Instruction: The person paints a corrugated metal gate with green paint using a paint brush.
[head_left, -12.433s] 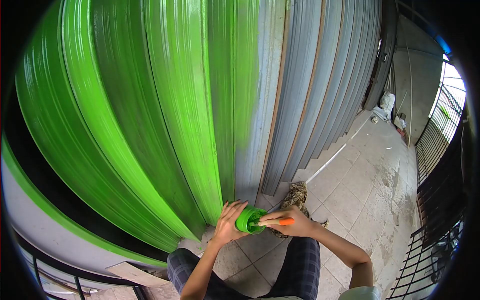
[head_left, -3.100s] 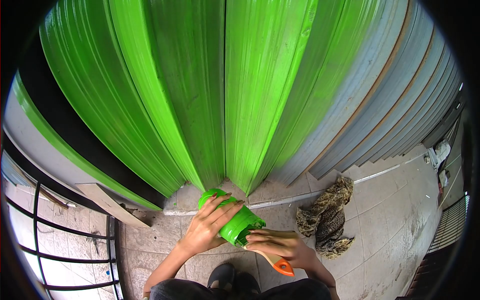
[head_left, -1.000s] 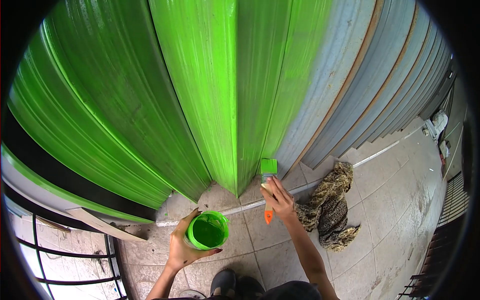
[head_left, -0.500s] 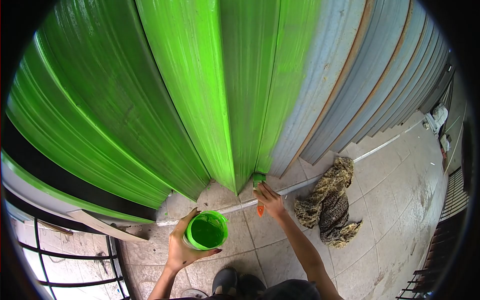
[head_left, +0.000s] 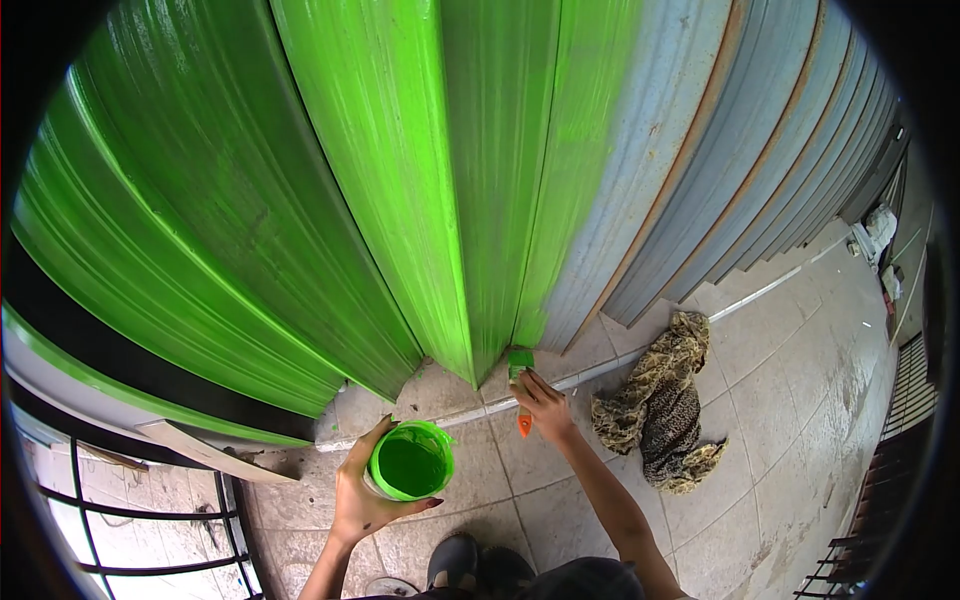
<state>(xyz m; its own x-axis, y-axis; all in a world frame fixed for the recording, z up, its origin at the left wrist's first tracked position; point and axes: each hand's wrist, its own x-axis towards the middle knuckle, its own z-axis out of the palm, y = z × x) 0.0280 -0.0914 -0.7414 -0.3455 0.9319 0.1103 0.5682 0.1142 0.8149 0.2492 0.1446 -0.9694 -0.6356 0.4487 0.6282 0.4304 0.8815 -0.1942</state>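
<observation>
My left hand [head_left: 362, 490] is wrapped round a small tub of green paint [head_left: 412, 462], its open mouth facing up and its rim coated green. Between the fingers of my right hand [head_left: 543, 403] is a paintbrush [head_left: 524, 424] with an orange handle end. The green-covered bristles point away from me, right at the bottom edge of the folding metal shutter [head_left: 497, 250]. Wet-looking green covers the shutter's left and middle panels. Further right, its panels [head_left: 680, 190] are bare grey-blue with rusty edges.
A crumpled leopard-print cloth [head_left: 668, 410] lies on the tiled floor [head_left: 770, 400] right of my right arm. A low step edge [head_left: 590, 372] runs along the shutter's foot. Black metal bars [head_left: 150, 510] stand at lower left, and my shoes [head_left: 478, 562] show at the bottom.
The brush in my right hand has shifted very slightly toward me and to the right. My left hand holds the paint tub in nearly the same place.
</observation>
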